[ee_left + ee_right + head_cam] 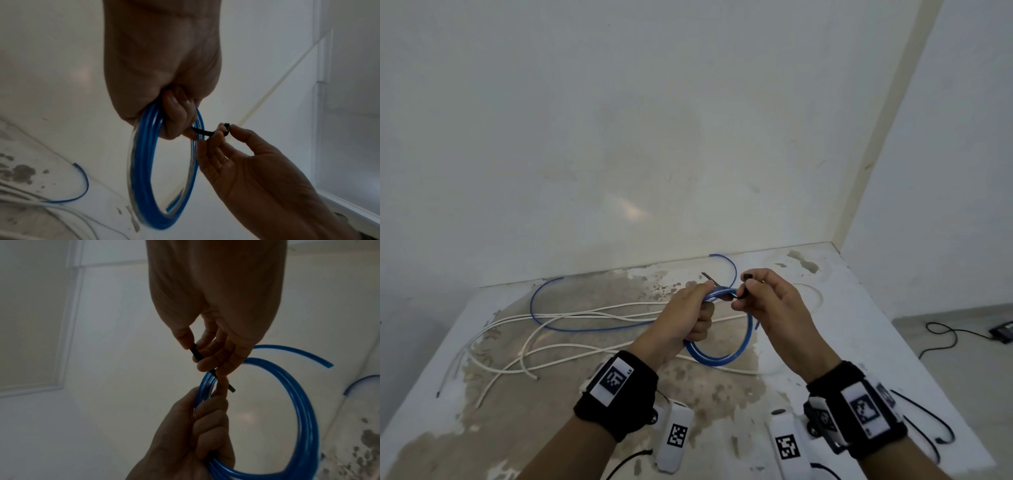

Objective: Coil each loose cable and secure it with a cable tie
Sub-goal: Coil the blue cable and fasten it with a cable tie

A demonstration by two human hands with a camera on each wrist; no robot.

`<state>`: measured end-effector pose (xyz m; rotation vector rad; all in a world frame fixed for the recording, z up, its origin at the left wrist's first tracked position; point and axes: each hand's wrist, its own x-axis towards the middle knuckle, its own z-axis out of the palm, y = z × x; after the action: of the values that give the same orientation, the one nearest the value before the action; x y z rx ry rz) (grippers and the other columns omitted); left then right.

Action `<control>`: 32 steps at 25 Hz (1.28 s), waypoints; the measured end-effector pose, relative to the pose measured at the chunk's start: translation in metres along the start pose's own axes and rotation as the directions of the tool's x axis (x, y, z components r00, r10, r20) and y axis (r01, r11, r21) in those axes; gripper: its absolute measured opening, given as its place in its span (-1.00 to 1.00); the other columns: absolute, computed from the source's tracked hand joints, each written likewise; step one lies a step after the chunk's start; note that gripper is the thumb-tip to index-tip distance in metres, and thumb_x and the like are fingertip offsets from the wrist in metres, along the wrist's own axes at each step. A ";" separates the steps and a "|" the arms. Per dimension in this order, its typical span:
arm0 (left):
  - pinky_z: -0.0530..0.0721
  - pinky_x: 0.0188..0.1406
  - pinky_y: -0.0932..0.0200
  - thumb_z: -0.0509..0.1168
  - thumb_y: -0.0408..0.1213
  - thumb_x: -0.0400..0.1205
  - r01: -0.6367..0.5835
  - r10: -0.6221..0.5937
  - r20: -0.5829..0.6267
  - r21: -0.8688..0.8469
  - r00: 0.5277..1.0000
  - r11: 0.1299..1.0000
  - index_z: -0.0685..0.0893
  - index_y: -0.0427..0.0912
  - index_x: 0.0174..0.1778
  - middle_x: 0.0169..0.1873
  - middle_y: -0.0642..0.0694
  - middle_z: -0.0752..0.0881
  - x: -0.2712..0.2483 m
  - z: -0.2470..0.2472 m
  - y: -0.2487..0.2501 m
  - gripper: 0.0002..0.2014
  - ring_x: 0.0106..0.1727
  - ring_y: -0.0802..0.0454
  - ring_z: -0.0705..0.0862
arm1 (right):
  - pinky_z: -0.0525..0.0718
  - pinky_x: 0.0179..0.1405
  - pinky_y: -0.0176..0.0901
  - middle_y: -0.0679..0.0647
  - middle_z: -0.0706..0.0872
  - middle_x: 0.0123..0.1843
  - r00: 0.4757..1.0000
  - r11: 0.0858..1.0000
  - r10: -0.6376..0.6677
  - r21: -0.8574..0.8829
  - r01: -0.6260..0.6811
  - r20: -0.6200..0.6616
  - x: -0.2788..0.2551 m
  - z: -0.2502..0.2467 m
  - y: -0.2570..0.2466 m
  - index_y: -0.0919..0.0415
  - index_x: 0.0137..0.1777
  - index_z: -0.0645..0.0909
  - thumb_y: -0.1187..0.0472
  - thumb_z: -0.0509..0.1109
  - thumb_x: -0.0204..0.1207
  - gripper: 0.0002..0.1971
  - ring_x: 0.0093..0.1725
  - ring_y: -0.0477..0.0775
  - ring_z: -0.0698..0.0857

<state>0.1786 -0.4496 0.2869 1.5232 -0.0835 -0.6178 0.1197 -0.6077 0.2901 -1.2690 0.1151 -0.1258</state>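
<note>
Gripping is seen on both sides. The coiled blue plastic cable (717,358) is held up off the worn white-painted table (859,308), with the left hand (681,318) wrapped in a fist round one side of the bundle; several turns are stacked together in that fist, as shown in the left wrist view (144,162). A thin black cable tie (197,354) is pinched by the right hand (774,308) between thumb and fingertips, just beside the left hand's knuckles. The tie is run across the top of the coil, its short free end (707,275) sticking out past the left fingers (211,423). Whether the tie is already threaded through its head cannot be told.

One blue tail is left uncoiled: it is looped out across the table (541,301) and back to the bundle. Loose white cord (524,349) is spread in long overlapping strands on the table to the left, under the blue loop. Two spare black ties (935,418) are lying near the right table edge.
</note>
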 end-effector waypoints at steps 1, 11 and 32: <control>0.05 -0.69 0.30 0.03 -0.12 0.79 0.016 -0.016 -0.001 0.001 1.000 1.000 0.62 -0.15 -0.12 -0.58 0.04 0.17 -0.001 -0.001 0.001 -0.68 -0.62 0.15 0.07 | 0.74 -0.04 -0.19 0.12 0.76 -0.18 1.000 1.000 -0.001 -0.005 0.002 0.004 -0.001 0.001 0.001 0.27 0.09 0.64 0.36 0.27 0.71 -0.88 -0.18 0.08 0.77; 0.11 -0.66 0.27 0.09 -0.19 0.79 -0.057 0.062 -0.049 0.086 0.997 0.995 0.74 0.08 0.23 -0.53 0.04 0.19 0.003 0.001 0.000 -0.69 -0.56 0.13 0.11 | 0.70 -0.09 -0.31 0.03 0.83 -0.12 0.963 0.940 -0.213 -0.305 0.156 -0.163 0.004 0.003 0.018 0.14 0.09 0.75 0.26 0.44 0.63 -0.90 -0.11 -0.07 0.78; 0.33 -0.62 0.34 -0.01 -0.20 0.82 -0.288 0.336 -0.119 0.302 0.934 0.909 0.67 -0.10 0.03 -0.60 0.14 0.43 -0.002 -0.006 -0.011 -0.68 -0.61 0.15 0.28 | 0.72 0.05 -0.31 -0.05 0.88 -0.04 0.963 0.987 -0.131 -0.122 0.104 -0.236 0.013 0.033 0.043 0.09 0.13 0.81 0.19 0.44 0.64 -0.85 0.04 -0.09 0.81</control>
<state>0.1763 -0.4427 0.2767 1.7840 -0.2915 -0.2220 0.1387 -0.5664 0.2587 -1.3654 0.2611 -0.3833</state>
